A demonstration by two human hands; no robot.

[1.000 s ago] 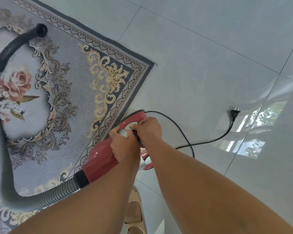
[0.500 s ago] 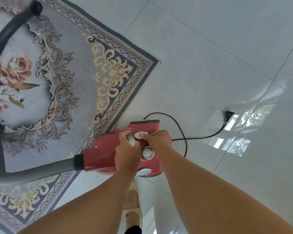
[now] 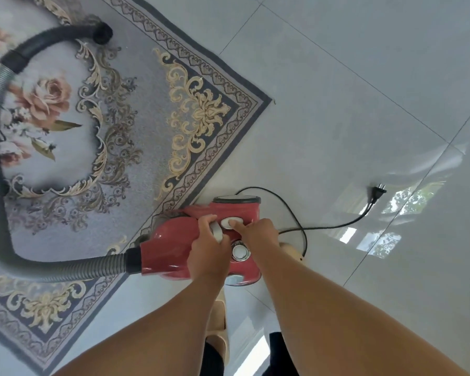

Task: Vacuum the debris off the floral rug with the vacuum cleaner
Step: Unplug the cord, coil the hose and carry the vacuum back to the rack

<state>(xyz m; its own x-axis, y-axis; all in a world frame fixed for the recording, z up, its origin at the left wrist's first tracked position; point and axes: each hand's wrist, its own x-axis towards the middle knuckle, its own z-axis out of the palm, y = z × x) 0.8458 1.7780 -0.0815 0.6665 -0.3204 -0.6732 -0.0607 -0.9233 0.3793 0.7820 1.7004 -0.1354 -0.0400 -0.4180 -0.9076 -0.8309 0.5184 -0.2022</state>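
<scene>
The vacuum cleaner [image 3: 174, 240] has swung round and settled on the tiles [image 3: 337, 104] just off the floral rug's [image 3: 152, 126] edge; the left hand [image 3: 208, 251] grips its grey handle [image 3: 217, 232], the right hand [image 3: 258, 232] presses one extended finger on the oval button [image 3: 228, 222]. Its plug [image 3: 376, 191] lies loose, so suction probably cannot start yet.

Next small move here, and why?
Probably free the right hand and fetch the plug: it lies loose on the tile floor, in no socket, so the vacuum cleaner likely has no power. The left hand grips its handle; the hose lies on the floral rug.
</scene>
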